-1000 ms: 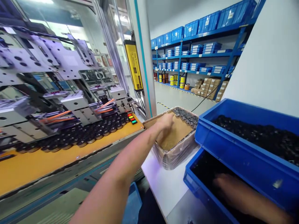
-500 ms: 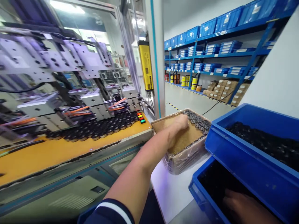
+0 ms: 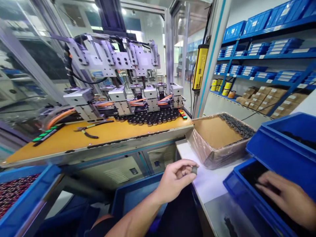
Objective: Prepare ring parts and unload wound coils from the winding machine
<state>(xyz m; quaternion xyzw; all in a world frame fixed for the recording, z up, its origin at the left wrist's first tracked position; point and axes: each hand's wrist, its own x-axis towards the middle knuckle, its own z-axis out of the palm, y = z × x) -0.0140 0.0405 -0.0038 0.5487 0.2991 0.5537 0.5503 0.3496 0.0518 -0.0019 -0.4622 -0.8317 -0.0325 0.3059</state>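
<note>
My left hand (image 3: 176, 179) is raised near the edge of the white table. Its thumb and index finger pinch a small round grey part (image 3: 194, 170). Over the lower blue bin (image 3: 237, 184) at the right is my right hand (image 3: 286, 197), somewhat blurred. Its fingers curl toward the thumb, and whatever lies between them is too dark to make out. Beyond my left hand stands a plastic-lined carton (image 3: 217, 154). A brown cardboard sheet (image 3: 214, 131) lies inside it, with many small dark grey parts (image 3: 237, 126) along the far right side.
A machine with several metal clamp blocks (image 3: 120, 98) stands over an orange bench top (image 3: 123, 133). Rows of black round parts (image 3: 153, 118) and pliers (image 3: 90, 128) lie there. An upper blue bin (image 3: 278, 144) rises at the right; another blue bin (image 3: 46, 172) is at lower left.
My left hand has left the carton and come back toward me, now pinching the small round grey part. My right hand has risen within the lower bin. The view has turned left.
</note>
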